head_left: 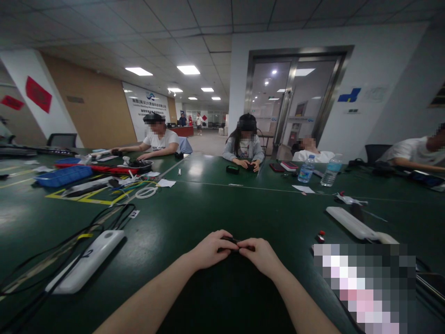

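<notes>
Close in front of me, over the dark green tabletop (194, 218), my left hand (212, 250) is closed with thumb and fingers around a small, slim dark object (230, 240). My right hand (260, 254) pinches at the right end of the same object, its fingertips meeting those of the left. Most of the object lies hidden behind my fingers, so its kind cannot be made out. A hint of dark red shows near the right fingertips.
To my left lies a white power strip (88, 262) with black cables. A blue tray (64, 176) stands farther off. On the right are a white bar-shaped device (351, 222), a blurred-out flat device (365, 287) and water bottles (306, 169). Several people sit around.
</notes>
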The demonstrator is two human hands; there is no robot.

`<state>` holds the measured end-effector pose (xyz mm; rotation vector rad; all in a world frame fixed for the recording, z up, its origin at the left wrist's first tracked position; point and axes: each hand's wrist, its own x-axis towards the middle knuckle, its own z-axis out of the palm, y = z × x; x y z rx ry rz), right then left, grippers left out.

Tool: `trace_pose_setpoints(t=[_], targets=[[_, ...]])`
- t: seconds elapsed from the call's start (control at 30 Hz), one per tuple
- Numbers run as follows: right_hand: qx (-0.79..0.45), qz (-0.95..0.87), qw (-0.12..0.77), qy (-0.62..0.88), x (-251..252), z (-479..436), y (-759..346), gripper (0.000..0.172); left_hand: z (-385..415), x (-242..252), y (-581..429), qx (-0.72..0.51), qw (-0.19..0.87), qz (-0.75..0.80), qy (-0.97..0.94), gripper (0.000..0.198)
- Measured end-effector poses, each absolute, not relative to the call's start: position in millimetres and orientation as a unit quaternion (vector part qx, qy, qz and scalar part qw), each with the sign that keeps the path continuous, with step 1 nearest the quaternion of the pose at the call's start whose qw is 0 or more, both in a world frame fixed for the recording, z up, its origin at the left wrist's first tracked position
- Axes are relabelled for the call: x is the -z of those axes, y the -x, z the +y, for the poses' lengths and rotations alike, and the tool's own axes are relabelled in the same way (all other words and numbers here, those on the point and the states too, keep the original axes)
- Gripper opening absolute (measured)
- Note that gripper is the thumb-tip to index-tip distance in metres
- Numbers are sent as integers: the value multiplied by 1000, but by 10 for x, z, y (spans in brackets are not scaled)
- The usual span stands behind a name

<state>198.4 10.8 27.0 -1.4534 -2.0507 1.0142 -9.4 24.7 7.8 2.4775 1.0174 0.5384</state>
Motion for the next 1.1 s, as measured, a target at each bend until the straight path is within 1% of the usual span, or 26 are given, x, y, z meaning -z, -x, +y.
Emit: trace_pose_setpoints(t=[0.1, 0.23, 0.37, 0.5, 0.57, 0.67, 0.87, 1.1], targets=[[-339, -741, 219, 536, -245, 129, -1991, 25, 249, -80, 80, -180, 175, 364, -897, 36], [-311, -716, 231, 581, -171, 190, -2059, 32, 336, -104, 206, -172, 120, 406, -889, 35], [-319, -678, 246, 615, -101, 276, -2196, 33, 527, -98, 711, -170, 58, 581, -794, 35], [-317, -641, 269, 645, -81, 330, -2298, 30, 630, -64, 1339, -170, 37, 801, -573, 39], [-313, -624, 274, 661, -88, 340, -2330, 30, 627, -45, 1533, -189, 30, 860, -474, 41], [-312, -608, 271, 678, -92, 350, -2365, 31, 609, -19, 1627, -208, 12, 884, -419, 42], [-318, -612, 278, 668, -43, 382, -2397, 33, 617, 1, 1587, -223, 6, 881, -417, 42], [-325, -612, 266, 670, -63, 379, -2388, 31, 605, -19, 1589, -225, 13, 881, -415, 42]])
